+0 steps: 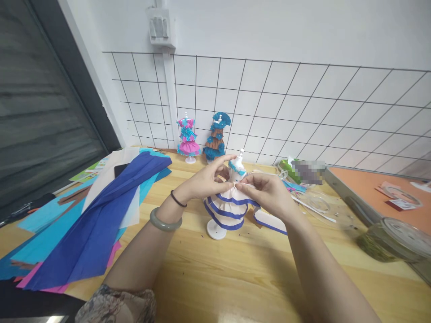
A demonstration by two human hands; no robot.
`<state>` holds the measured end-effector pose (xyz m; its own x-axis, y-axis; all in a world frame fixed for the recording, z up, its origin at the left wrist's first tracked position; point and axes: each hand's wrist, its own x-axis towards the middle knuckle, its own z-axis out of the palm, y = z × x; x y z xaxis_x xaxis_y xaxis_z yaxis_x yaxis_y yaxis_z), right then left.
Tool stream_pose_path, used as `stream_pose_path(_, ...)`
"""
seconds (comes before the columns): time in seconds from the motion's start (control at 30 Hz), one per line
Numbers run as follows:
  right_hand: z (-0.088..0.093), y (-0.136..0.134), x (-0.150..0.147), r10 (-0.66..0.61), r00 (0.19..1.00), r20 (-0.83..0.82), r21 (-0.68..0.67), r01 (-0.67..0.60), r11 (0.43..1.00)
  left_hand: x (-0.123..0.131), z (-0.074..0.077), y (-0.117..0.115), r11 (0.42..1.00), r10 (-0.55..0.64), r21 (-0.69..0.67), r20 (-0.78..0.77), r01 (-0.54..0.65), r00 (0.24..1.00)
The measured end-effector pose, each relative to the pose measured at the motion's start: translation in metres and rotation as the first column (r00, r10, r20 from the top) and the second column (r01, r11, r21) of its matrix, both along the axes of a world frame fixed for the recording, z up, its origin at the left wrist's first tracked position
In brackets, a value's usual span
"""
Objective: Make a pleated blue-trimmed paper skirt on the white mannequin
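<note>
Right in at the waist now! Pinching with the right hand point(267, 190), thumb and forefinger tips together on the gathered top of the cream, tiered skirt with royal-blue bands point(229, 213). Cupping with the left hand point(213, 178), half open, with thumb at that same waist and forefinger stretched up beside the small white dress form point(237, 170); impossible to tell how tightly. Placed between both hands, just above the pale wooden tabletop point(188, 273).

Careful here! Easy to tear or stretch the thin material by tugging too hard at that pinch; just as easy to lose the gathers by letting go too soon. Leaning in view, too, above a little round white base point(216, 230): liable to tip under a lopsided push. And watch the flat cream strip with a blue edge point(269, 221), near the right hand: apt to snag under the wrist and, if joined on, to drag the waist askew.
</note>
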<state>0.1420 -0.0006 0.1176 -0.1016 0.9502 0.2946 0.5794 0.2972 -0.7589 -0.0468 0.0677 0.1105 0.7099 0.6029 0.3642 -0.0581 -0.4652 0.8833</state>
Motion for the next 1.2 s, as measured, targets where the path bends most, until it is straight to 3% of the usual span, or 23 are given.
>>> stream_pose_path(0.6,0.0003,-0.0010,-0.0039,-0.035,0.999,-0.019,-0.004,0.035,0.999,-0.0007,-0.0011,0.0026,1.000,-0.005,-0.001,0.009,0.005,1.000)
stream_pose_path(0.83,-0.0022,0.0011,-0.0038,-0.051,0.999,-0.011,0.006,0.051,0.999,0.0008,-0.0031,0.0014,0.997,0.071,-0.005,0.024,-0.071,0.997)
stream_pose_path(1.0,0.0002,0.0015,-0.0008,0.023,0.999,-0.041,-0.060,-0.025,0.998,-0.0005,-0.0007,0.0005,0.999,0.039,0.009,0.026,-0.039,0.999)
stream_pose_path(1.2,0.0011,0.0016,0.0044,0.086,0.994,-0.073,-0.153,-0.097,0.984,0.0002,0.0040,-0.0027,0.997,0.035,-0.068,0.011,-0.034,0.999)
